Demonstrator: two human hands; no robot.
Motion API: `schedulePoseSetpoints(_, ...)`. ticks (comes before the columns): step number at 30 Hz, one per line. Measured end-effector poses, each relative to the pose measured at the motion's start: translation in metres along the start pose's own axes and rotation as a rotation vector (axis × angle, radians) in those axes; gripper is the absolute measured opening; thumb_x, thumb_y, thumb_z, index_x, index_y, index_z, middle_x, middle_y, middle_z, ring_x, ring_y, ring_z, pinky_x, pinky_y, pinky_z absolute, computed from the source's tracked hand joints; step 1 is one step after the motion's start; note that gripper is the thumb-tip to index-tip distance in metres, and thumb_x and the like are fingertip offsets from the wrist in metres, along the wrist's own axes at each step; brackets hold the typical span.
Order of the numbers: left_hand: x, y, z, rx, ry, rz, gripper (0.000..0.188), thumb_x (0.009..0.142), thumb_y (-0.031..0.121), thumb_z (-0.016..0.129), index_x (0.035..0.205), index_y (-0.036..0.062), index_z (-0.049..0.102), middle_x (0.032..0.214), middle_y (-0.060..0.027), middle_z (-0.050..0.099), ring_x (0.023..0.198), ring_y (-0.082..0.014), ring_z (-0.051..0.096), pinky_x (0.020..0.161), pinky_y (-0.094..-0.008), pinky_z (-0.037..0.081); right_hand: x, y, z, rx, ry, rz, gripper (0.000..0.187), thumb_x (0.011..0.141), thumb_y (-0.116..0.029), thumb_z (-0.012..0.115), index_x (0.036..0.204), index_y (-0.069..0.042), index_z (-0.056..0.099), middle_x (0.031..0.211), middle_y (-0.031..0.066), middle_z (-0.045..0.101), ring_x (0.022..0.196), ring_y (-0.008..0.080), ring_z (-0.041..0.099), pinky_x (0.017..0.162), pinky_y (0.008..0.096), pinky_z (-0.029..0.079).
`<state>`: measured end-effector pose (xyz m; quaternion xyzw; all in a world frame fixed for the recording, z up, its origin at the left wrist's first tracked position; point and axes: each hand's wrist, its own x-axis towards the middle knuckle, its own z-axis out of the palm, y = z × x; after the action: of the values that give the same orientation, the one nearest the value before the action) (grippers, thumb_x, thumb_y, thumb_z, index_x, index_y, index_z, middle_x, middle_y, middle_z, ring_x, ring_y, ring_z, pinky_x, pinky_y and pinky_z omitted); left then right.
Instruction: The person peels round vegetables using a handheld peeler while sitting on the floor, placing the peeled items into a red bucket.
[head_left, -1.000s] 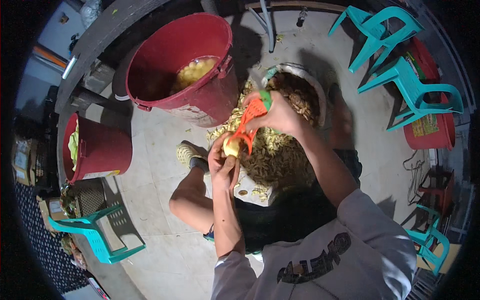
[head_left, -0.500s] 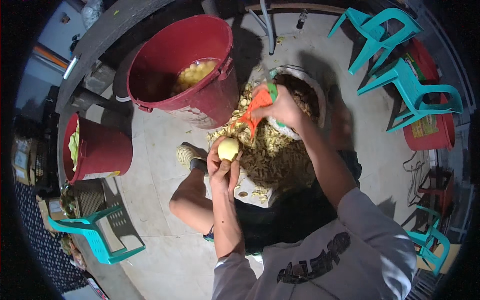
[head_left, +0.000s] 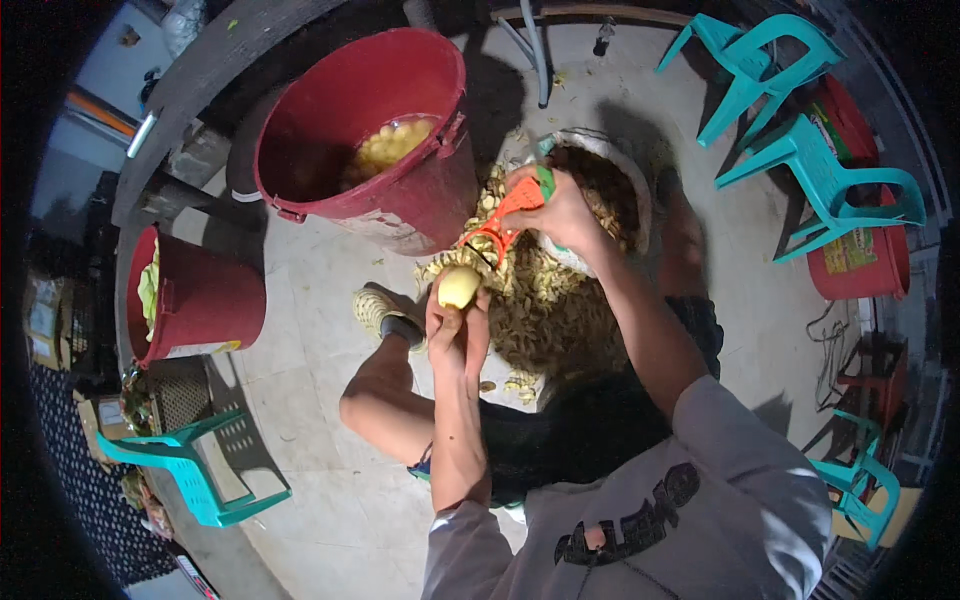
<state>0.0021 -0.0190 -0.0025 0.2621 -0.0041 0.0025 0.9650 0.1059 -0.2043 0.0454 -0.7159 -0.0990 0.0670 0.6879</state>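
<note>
At the centre of the frame the left hand (head_left: 457, 325) has its fingers curled around a pale yellow peeled potato (head_left: 459, 287). Just above and to its right, the right hand (head_left: 562, 208) grips an orange peeler (head_left: 503, 220), its blade end touching the potato's top, over a heap of peelings (head_left: 545, 310). A large red bucket (head_left: 400, 205) stands upper left.

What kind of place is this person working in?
Probably a back yard or outdoor prep area of a kitchen. A red bucket of peeled potatoes stands on the bare tiled floor, peelings lie heaped on it, and plastic chairs stand around.
</note>
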Motion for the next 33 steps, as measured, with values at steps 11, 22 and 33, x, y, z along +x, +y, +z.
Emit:
schedulePoseSetpoints(11,0.002,0.0,0.002,-0.118,0.054,-0.009,0.057,0.077,0.011,0.071,0.123,-0.0077,0.043,0.117,-0.0166,0.054,0.106,-0.0256,0.055,0.096,-0.0332,0.045,0.003,0.027,-0.008,0.038,0.088,-0.096,0.047,0.058,-0.008,0.088,0.095,-0.002,0.06,0.087,0.002,0.063,0.082,0.0089,0.056,0.076,0.0252,0.047)
schedulePoseSetpoints(22,-0.001,0.011,0.007,0.221,-0.029,-0.055,0.059,0.073,0.011,0.071,0.124,-0.004,0.045,0.117,-0.0154,0.055,0.105,-0.0248,0.057,0.089,-0.0341,0.047,-0.009,-0.028,0.01,-0.079,-0.104,-0.123,0.05,0.056,-0.006,0.087,0.099,-0.001,0.06,0.091,0.0022,0.063,0.084,0.0104,0.057,0.077,0.0263,0.047)
schedulePoseSetpoints(33,-0.005,0.006,-0.002,0.2,0.003,-0.041,0.062,0.065,0.008,0.075,0.12,-0.0033,0.048,0.111,-0.015,0.058,0.099,-0.0224,0.059,0.085,-0.0332,0.049,-0.013,-0.033,0.009,-0.154,-0.114,-0.151,0.048,0.058,-0.005,0.086,0.097,-0.001,0.06,0.086,0.0061,0.066,0.078,0.0138,0.062,0.074,0.0277,0.05)
